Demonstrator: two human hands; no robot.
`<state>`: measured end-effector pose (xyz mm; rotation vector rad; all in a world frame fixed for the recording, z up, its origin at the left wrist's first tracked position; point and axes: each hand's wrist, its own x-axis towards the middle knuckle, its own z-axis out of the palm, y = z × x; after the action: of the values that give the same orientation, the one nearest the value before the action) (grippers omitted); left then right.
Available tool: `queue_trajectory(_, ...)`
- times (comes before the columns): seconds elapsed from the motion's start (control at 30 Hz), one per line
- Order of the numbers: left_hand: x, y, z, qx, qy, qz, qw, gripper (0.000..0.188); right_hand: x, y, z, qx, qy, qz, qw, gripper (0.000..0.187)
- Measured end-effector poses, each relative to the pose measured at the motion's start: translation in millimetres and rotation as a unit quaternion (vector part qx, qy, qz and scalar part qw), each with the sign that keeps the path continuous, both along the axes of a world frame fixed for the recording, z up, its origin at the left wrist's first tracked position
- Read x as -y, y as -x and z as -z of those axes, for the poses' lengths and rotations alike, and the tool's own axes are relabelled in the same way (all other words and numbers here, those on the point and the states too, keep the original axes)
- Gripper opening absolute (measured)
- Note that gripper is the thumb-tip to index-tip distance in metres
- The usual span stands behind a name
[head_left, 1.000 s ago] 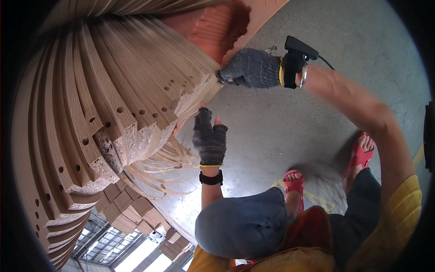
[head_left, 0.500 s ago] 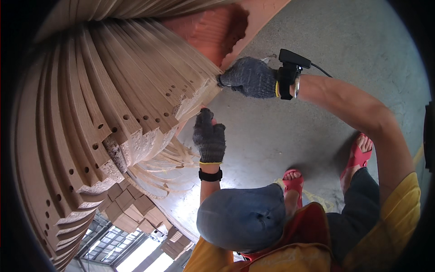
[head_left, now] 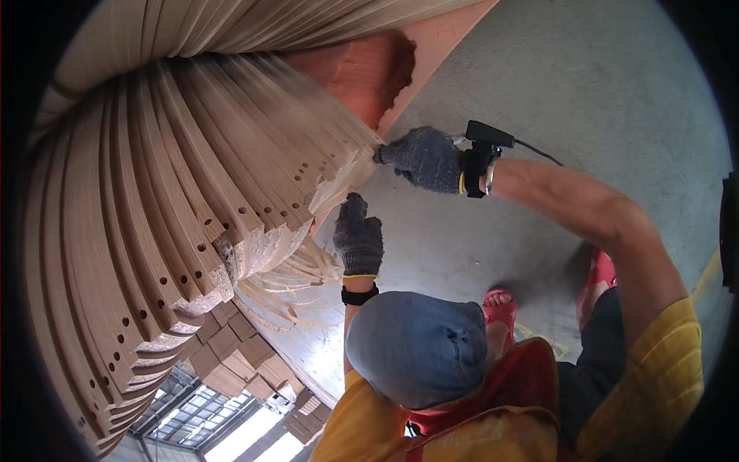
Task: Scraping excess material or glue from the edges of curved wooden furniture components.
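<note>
A thick fanned stack of wood-grain panels (head_left: 177,192), with drilled holes near their ends and chipped, pale cut edges, fills the left side. My right hand (head_left: 423,159), in a dark grey knit glove with a yellow cuff, is closed at the far corner of the stack, its fingertips on a panel's end. My left hand (head_left: 359,242), gloved alike, is lower down beside the near ends of the panels. Its fingers are bent and close together, and their tips are hidden at the edge, so what they hold does not show.
A reddish-orange surface (head_left: 350,73) lies beyond the stack. Thin curled strips (head_left: 289,285) hang below the panel ends. Brown stacked boxes (head_left: 235,354) and a bright window (head_left: 188,408) show at lower left. Grey concrete floor (head_left: 477,239) lies around my feet in red sandals (head_left: 499,308).
The panels and my right hand sit a little lower in the picture, as the view has shifted. My right hand stays at the same corner. My left hand has barely moved.
</note>
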<state>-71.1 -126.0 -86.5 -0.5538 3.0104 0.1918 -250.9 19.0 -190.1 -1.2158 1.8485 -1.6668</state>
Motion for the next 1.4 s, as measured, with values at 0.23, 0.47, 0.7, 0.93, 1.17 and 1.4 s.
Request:
queue_trajectory(0.23, 20, -21, 17, 0.029, -0.104, -0.095, 0.990, 0.065, -16, 3, -13, -0.204, -0.021, -0.050, 0.977, 0.024)
queue_trajectory(0.47, 5, -21, -9, 0.049, -0.030, -0.008, 0.998, 0.074, -74, -23, 37, -0.037, -0.089, -0.073, 0.993, 0.023)
queue_trajectory(0.7, -19, 2, -17, 0.020, -0.002, -0.011, 1.000, 0.053, -53, -19, -2, 0.425, -0.032, 0.006, 0.905, 0.013)
queue_trajectory(0.93, -72, 19, -24, 0.103, -0.128, -0.066, 0.984, 0.066, -24, -62, -19, 0.558, -0.079, 0.132, 0.815, 0.022)
queue_trajectory(1.17, -67, 35, -22, 0.196, -0.037, 0.047, 0.979, 0.059, -8, -75, -57, 0.414, -0.167, 0.236, 0.863, 0.023)
queue_trajectory(1.4, -51, 58, -75, 0.149, 0.187, 0.132, 0.962, 0.036, -9, -72, -63, 0.654, 0.086, 0.041, 0.751, 0.025)
